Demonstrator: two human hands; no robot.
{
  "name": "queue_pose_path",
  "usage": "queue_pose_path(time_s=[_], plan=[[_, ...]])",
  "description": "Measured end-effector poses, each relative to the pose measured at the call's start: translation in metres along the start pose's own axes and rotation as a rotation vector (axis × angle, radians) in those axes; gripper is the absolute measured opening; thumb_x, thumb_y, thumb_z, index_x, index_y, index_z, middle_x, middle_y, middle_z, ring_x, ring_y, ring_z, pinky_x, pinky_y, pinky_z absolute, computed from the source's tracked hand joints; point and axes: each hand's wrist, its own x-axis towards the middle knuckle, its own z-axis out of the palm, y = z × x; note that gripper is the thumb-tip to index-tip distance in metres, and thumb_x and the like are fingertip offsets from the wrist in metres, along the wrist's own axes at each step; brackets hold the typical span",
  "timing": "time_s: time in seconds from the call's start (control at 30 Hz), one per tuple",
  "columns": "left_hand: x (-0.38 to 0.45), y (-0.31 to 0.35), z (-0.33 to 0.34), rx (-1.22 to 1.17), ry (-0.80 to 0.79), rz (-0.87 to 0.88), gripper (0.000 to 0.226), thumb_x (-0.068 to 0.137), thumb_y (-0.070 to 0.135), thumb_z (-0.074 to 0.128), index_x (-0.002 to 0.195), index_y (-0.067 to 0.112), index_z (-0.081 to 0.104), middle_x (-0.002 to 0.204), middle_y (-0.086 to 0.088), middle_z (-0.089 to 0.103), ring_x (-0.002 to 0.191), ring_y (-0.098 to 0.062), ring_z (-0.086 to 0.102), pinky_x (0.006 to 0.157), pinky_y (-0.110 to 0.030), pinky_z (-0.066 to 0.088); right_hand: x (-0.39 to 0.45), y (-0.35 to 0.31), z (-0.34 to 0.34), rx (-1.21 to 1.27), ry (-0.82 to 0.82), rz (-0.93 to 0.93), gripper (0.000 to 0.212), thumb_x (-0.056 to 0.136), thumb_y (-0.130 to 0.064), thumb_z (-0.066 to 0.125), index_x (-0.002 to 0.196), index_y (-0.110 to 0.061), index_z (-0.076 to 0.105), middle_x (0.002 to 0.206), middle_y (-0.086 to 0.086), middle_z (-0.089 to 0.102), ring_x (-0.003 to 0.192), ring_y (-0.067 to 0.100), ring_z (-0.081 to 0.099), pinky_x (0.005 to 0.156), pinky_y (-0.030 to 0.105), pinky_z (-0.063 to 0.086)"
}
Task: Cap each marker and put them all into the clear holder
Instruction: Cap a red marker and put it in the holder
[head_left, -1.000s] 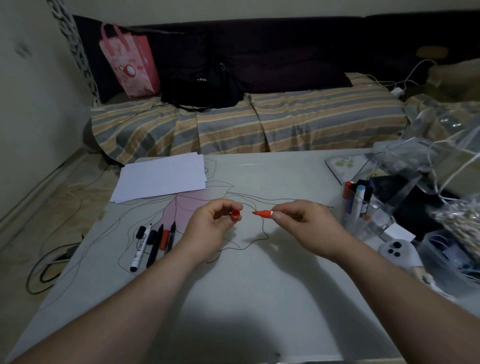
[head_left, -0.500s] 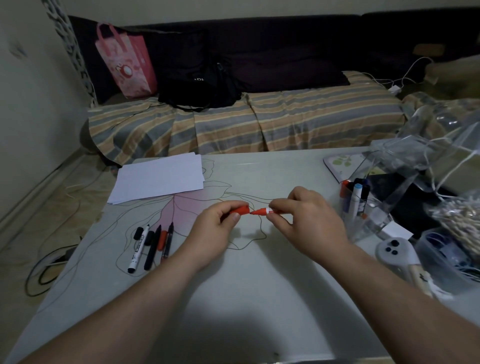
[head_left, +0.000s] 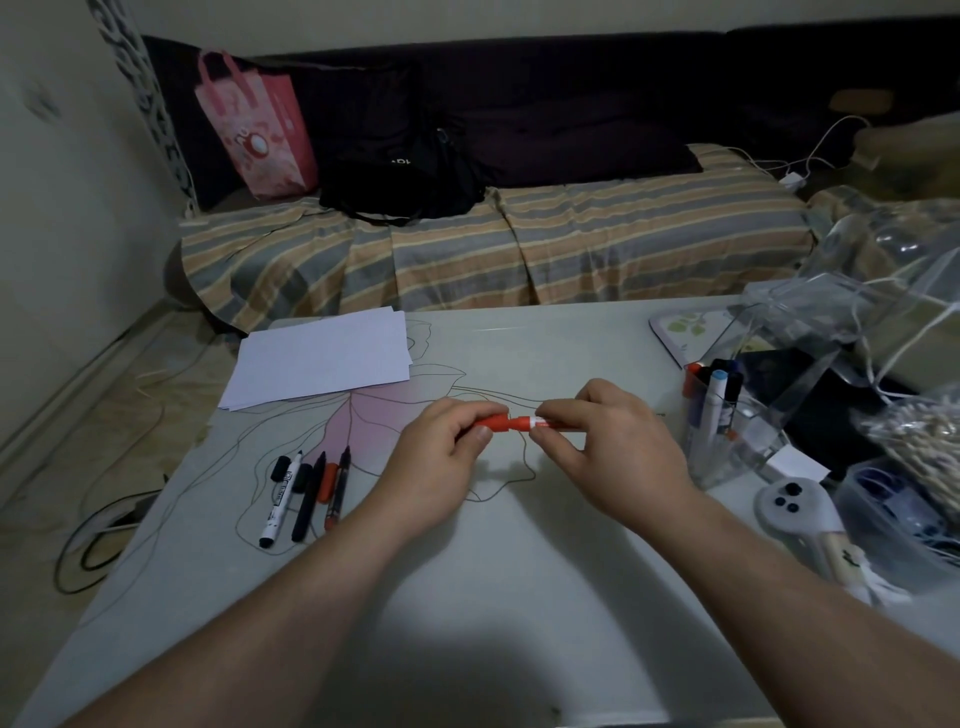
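Over the middle of the table, my left hand (head_left: 447, 457) pinches a red cap (head_left: 493, 423) and my right hand (head_left: 613, 447) grips a red marker (head_left: 540, 424) held level. The cap sits over the marker's tip, the two meeting between my hands. On the table to the left lie three uncapped markers (head_left: 306, 493), one white and black, one black, one red and black, with loose black and red caps beside them. The clear holder (head_left: 727, 447) stands at the right with several capped markers upright inside.
A stack of white paper (head_left: 322, 358) lies at the far left of the table. Clear plastic bags (head_left: 857, 312), a grey controller (head_left: 795, 509) and a plastic tub (head_left: 898, 514) crowd the right edge. A striped sofa with a pink bag (head_left: 254, 124) stands behind.
My hands came together: the red cap, apart from the marker tip a second ago, now sits on the tip.
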Motion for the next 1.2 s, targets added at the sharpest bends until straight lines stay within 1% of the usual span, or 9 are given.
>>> queue_pose_path(time_s=[0.17,0.3,0.5,0.63,0.8,0.87,0.93,1.07,1.2], plan=[[-0.005,0.007,0.011,-0.140,-0.073,-0.078,0.017,0.105,0.026,0.049,0.106,0.028,0.066,0.092,0.007,0.068,0.086,-0.010,0.060,0.081,-0.031,0.047,-0.002,-0.005,0.004,0.064,-0.046,-0.067,0.035,0.092,-0.062,0.050,0.104,-0.040,0.075,0.088,-0.011,0.055,0.082,0.016,0.060,0.068,0.036,0.051],[-0.005,0.014,0.022,-0.205,0.006,-0.091,0.018,0.107,0.024,0.043,0.094,0.018,0.055,0.072,0.011,0.053,0.066,-0.007,0.046,0.066,-0.031,0.037,-0.002,-0.009,0.006,0.038,-0.012,-0.054,0.040,0.091,-0.065,0.044,0.096,-0.039,0.074,0.084,-0.010,0.056,0.075,0.015,0.061,0.062,0.033,0.049],[-0.003,0.027,0.020,-0.116,0.036,-0.049,0.019,0.106,0.024,0.044,0.088,0.020,0.049,0.074,0.009,0.057,0.068,-0.005,0.050,0.064,-0.025,0.039,-0.004,-0.013,0.006,0.074,0.004,-0.034,0.037,0.092,-0.063,0.045,0.099,-0.037,0.071,0.083,-0.009,0.058,0.079,0.010,0.060,0.064,0.033,0.048],[-0.005,0.026,0.024,-0.086,0.000,-0.068,0.014,0.104,0.027,0.047,0.092,0.021,0.051,0.083,0.003,0.065,0.079,-0.013,0.060,0.074,-0.038,0.048,-0.005,-0.009,0.011,0.187,-0.144,0.002,0.029,0.092,-0.057,0.044,0.101,-0.035,0.061,0.085,-0.012,0.063,0.084,0.013,0.060,0.074,0.040,0.052],[-0.006,0.038,0.036,-0.210,-0.030,-0.129,0.012,0.096,0.033,0.061,0.094,0.027,0.050,0.075,0.015,0.070,0.072,-0.004,0.064,0.071,-0.028,0.051,-0.008,0.007,-0.004,0.021,-0.368,-0.023,0.025,0.100,-0.054,0.043,0.121,-0.042,0.051,0.098,-0.012,0.068,0.101,0.020,0.052,0.088,0.044,0.047],[-0.003,0.041,0.043,-0.285,-0.007,-0.109,0.015,0.096,0.034,0.062,0.099,0.030,0.048,0.073,0.010,0.069,0.074,-0.013,0.066,0.074,-0.036,0.053,-0.006,0.010,-0.019,0.111,-0.385,0.001,0.022,0.102,-0.045,0.048,0.122,-0.040,0.054,0.099,-0.010,0.072,0.096,0.018,0.058,0.086,0.042,0.050],[-0.002,0.046,0.050,-0.341,0.005,-0.098,0.016,0.098,0.034,0.059,0.107,0.036,0.046,0.073,0.004,0.067,0.076,-0.020,0.065,0.077,-0.041,0.052,0.002,0.016,-0.037,0.188,-0.254,0.093,0.015,0.102,-0.035,0.053,0.116,-0.033,0.059,0.093,-0.008,0.072,0.086,0.016,0.064,0.079,0.039,0.052],[-0.005,0.054,0.062,-0.292,-0.098,-0.095,0.018,0.098,0.032,0.059,0.113,0.038,0.051,0.082,0.005,0.063,0.068,-0.008,0.057,0.071,-0.023,0.048,0.016,0.046,-0.087,0.230,0.275,0.223,0.011,0.099,-0.027,0.059,0.109,-0.025,0.065,0.091,-0.003,0.064,0.081,0.021,0.063,0.076,0.036,0.048],[-0.013,0.057,0.076,-0.011,-0.271,0.063,0.016,0.094,0.030,0.056,0.109,0.035,0.060,0.091,0.012,0.063,0.084,-0.002,0.056,0.080,-0.022,0.049,0.008,0.081,-0.109,0.002,0.386,0.273,0.021,0.098,-0.026,0.061,0.116,-0.018,0.068,0.099,0.001,0.066,0.080,0.016,0.054,0.076,0.032,0.039]])
